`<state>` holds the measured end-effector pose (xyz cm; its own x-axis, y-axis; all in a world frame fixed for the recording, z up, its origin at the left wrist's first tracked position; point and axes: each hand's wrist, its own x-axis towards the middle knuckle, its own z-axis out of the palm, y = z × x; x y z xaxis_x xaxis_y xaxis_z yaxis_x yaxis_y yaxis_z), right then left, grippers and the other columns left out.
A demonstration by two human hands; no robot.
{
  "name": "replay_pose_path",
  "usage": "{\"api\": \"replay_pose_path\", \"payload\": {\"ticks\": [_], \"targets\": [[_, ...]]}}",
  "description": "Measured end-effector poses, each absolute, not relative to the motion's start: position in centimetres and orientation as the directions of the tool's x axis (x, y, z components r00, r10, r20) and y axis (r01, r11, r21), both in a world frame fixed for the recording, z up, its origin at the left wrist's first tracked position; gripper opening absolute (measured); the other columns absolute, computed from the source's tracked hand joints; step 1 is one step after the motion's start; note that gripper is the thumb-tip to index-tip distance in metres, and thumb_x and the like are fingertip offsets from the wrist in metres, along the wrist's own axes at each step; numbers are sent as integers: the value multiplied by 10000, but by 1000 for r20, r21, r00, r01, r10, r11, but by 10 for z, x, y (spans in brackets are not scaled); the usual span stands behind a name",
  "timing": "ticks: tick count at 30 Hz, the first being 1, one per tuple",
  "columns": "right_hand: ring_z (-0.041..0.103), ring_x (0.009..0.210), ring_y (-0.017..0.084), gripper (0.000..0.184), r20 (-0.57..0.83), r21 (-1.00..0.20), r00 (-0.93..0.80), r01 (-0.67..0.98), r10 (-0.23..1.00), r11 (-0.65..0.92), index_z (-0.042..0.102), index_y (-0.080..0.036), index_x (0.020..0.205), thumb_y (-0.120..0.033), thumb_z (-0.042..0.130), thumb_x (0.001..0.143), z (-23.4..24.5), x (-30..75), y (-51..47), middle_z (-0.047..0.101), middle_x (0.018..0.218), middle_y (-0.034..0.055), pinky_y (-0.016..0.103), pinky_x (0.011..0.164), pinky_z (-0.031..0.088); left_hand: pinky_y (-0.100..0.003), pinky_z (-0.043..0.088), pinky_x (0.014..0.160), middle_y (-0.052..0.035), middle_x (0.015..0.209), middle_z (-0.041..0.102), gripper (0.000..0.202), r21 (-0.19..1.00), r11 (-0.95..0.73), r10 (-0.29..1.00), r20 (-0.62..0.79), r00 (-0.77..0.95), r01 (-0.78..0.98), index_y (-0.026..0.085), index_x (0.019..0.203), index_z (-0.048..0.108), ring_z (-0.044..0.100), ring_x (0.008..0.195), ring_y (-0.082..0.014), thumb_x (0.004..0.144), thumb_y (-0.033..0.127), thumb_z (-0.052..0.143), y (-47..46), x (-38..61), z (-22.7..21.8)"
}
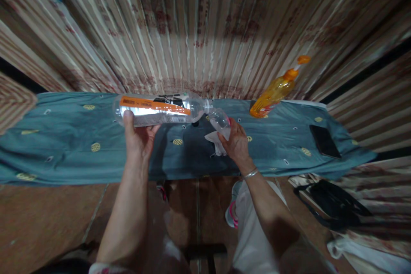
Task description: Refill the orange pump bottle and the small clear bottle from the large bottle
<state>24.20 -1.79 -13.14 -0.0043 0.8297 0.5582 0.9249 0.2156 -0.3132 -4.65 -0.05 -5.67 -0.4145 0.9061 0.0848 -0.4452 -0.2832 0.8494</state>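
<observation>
- From the head camera, the left hand (138,139) holds a big clear plastic bottle (157,111) with an orange and white label
- The bottle lies on its side in the air, just above the table, with its neck pointing to the right
- The left fingers are curled around the bottle from below, and the thumb sticks up on the near side of it
- The right hand (237,143) holds a small clear cup (220,119) that tips toward the bottle's neck, and the two look like they touch
- The right fingers are wrapped around the cup, with a white tissue (215,141) tucked under it in the same hand
- A thin silver bracelet (251,174) sits on the right wrist
- The table wears a blue-green tablecloth (64,137) with little yellow dots
- An orange squeeze bottle (272,94) stands on the table, off to the right of the hands
- A black phone (324,141) lies flat near the right end of the table
- A striped curtain (205,30) hangs behind the table
- A black bag (334,205) lies on the floor at the right
- A white and pink shoe (231,216) shows under the table's edge
</observation>
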Motion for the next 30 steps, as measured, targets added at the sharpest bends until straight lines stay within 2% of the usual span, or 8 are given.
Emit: {"api": "replay_pose_path", "payload": {"ticks": [2, 7, 12, 16, 20, 30], "targets": [[677, 1209, 358, 623, 557, -321, 0, 922, 830, 215, 483, -47, 1437, -404, 664, 958, -132, 242, -18, 696, 1291, 258, 569, 1084, 547, -525, 616, 1004, -109, 1365, 706, 571, 848, -279, 906, 77, -417, -451, 288, 1091, 737, 586, 1375, -377, 721, 723, 736, -1, -47, -57], [680, 1193, 358, 620, 558, -316, -11, 922, 830, 225, 477, -56, 1442, -419, 643, 969, -132, 243, -18, 697, 1287, 251, 571, 1079, 549, -524, 605, 1021, -108, 1353, 707, 509, 862, -284, 911, 107, -398, -420, 296, 1091, 730, 571, 1398, -361, 802, 711, 674, -1, -47, -57], [673, 1208, 363, 618, 564, -320, -13, 918, 826, 233, 460, -62, 1453, -431, 615, 983, -134, 243, -17, 693, 1293, 259, 578, 1091, 536, -533, 605, 1021, -140, 1328, 706, 548, 845, -298, 913, 116, -392, -444, 273, 1124, 734, 565, 1400, -375, 785, 702, 709, -1, -49, -58], [667, 1220, 364, 633, 555, -327, -10, 917, 832, 229, 448, -59, 1464, -422, 625, 977, -134, 243, -17, 692, 1297, 261, 583, 1098, 528, -510, 621, 1002, -103, 1323, 722, 545, 854, -280, 915, 99, -391, -439, 304, 1077, 739, 577, 1388, -369, 736, 729, 735, 0, -50, -58], [668, 1218, 363, 633, 552, -328, -10, 917, 834, 228, 468, -44, 1451, -424, 636, 973, -133, 243, -18, 688, 1295, 267, 571, 1102, 528, -513, 624, 994, -87, 1308, 733, 502, 841, -288, 905, 83, -417, -458, 314, 1077, 750, 598, 1366, -356, 755, 698, 731, 0, -48, -58], [674, 1205, 359, 612, 553, -325, -10, 918, 833, 226, 471, -75, 1454, -476, 582, 1004, -133, 243, -18, 688, 1296, 254, 570, 1080, 538, -525, 619, 1005, -113, 1311, 723, 519, 862, -290, 911, 116, -395, -416, 305, 1082, 739, 574, 1395, -369, 768, 717, 702, -1, -50, -58]]}}
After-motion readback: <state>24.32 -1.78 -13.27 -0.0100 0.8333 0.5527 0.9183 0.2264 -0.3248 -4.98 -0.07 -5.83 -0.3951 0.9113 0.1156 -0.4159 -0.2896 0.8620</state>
